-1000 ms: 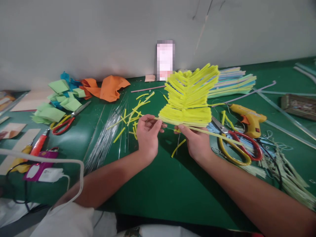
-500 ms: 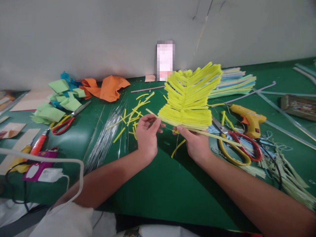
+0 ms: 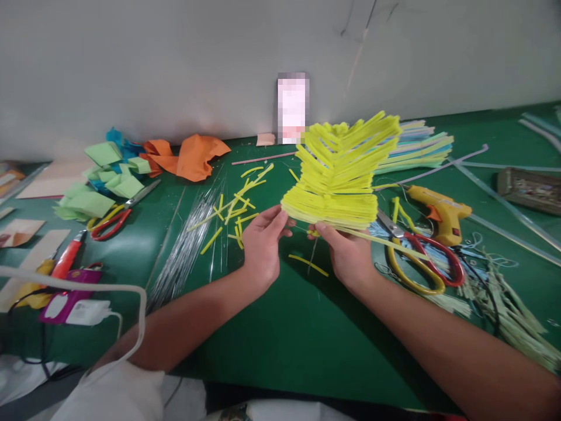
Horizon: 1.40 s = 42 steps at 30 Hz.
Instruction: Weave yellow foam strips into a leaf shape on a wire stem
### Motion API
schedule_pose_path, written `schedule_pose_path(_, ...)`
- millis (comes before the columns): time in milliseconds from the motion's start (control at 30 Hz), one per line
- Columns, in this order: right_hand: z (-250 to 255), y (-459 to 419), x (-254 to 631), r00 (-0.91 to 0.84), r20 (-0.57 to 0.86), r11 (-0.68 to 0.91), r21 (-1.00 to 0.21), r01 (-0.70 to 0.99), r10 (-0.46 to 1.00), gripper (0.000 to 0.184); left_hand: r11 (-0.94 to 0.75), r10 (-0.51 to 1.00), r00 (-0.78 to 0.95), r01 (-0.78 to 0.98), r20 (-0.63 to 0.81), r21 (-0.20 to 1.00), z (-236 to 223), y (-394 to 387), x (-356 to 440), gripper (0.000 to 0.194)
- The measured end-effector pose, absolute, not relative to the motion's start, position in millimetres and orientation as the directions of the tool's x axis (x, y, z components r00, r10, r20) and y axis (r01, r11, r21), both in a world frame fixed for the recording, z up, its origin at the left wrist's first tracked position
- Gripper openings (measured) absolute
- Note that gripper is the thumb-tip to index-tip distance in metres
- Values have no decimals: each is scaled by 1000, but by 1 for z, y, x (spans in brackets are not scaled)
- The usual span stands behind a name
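Yellow fuzzy strips (image 3: 337,175) spread above the green table (image 3: 272,351); right hand (image 3: 353,254) pinches their near edge; left hand (image 3: 263,245) narrow by the left corner, its hold unclear; loose yellow piece (image 3: 319,270) lies nearer

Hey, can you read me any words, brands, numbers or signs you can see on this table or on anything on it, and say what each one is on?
None can be read.
Phone: screen blurred out.
White plug: faint marks, too small to read.
Dark box: patterned, too blurred to tell whether it bears words.
Glue gun: no words that I can make out.
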State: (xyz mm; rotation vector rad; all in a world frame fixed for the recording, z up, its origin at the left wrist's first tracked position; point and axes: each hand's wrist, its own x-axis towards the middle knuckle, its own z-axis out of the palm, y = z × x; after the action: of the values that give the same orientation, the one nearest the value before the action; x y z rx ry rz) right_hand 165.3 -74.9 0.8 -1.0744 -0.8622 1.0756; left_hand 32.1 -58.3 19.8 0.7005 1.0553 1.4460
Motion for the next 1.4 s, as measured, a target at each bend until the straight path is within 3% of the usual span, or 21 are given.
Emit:
schedule_pose_path(533,-1,-74,165,241,36,95,-966,-239,970,20,-14,993,-118,-350,-29,937,22,-53,27,20)
schedule_pose_path(800,-2,-72,166,219,25,94,-946,-310,975,33,-14,999,-46,-335,-2,942,18,-53,29,26)
schedule_pose_path(1133,1,-76,168,229,75,144,-942,-302,971,21,-16,985,-163,-400,-54,916,21,-50,25,20)
schedule_pose_path(1267,-2,-73,169,248,74,152,-938,-311,966,21,-8,995,-92,-387,-30,922,20,-56,29,25)
schedule_pose_path(1400,0,-74,169,218,84,150,-940,-306,972,19,111,991,102,-314,-83,943,18,-64,35,35)
